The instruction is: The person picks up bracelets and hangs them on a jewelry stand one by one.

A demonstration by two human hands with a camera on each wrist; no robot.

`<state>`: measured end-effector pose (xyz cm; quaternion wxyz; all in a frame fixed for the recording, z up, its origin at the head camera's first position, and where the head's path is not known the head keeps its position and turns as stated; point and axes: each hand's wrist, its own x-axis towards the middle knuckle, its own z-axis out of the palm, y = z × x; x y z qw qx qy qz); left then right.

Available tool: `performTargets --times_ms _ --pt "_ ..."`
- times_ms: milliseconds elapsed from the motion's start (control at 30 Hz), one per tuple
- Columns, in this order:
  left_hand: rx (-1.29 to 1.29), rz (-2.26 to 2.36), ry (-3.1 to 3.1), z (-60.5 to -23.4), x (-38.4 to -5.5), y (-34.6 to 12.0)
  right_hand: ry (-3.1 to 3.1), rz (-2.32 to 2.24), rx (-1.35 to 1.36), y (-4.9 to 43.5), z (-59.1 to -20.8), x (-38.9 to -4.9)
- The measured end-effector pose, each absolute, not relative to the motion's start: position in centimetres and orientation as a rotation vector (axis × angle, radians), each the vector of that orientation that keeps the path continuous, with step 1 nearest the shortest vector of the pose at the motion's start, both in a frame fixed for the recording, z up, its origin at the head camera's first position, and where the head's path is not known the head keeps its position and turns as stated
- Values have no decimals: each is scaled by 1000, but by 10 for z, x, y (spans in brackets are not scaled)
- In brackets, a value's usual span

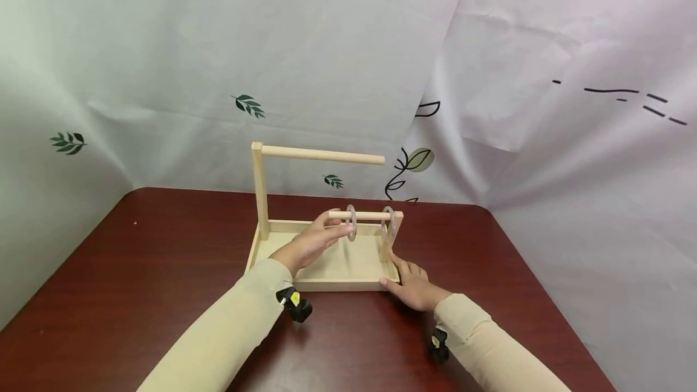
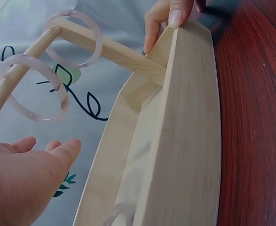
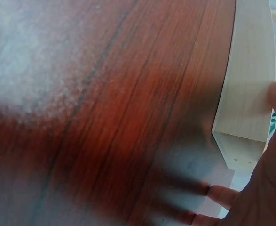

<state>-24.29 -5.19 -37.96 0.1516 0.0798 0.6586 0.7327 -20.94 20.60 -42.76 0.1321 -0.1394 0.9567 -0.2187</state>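
A pale wooden bangle stand (image 1: 337, 286) has a tray base, a tall post with a long bar at left and a short post with a lower bar at right. Two translucent pinkish bangles hang on the lower bar, one bangle (image 1: 389, 224) beside the post, the other bangle (image 2: 38, 88) nearer the free end. My left hand (image 1: 313, 244) is at that free end, fingers and thumb spread apart and holding nothing. Another bangle (image 2: 120, 215) shows partly inside the tray. My right hand (image 1: 415, 288) grips the tray's front right corner, thumb on the front rim.
The stand sits on a dark red wooden table (image 1: 136, 295). Behind and beside the table hangs a white cloth (image 1: 337, 47) printed with leaves. The upper bar (image 1: 323, 154) runs above and behind the lower one.
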Motion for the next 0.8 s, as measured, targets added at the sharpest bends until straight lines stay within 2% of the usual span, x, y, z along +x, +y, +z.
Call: performTargets --times_ms 633,800 --pt "208 1836 2298 -378 -231 -82 2787 -692 -370 202 -412 -199" --pt "238 1718 2456 -376 -225 -91 2851 -684 -444 202 -412 -199"
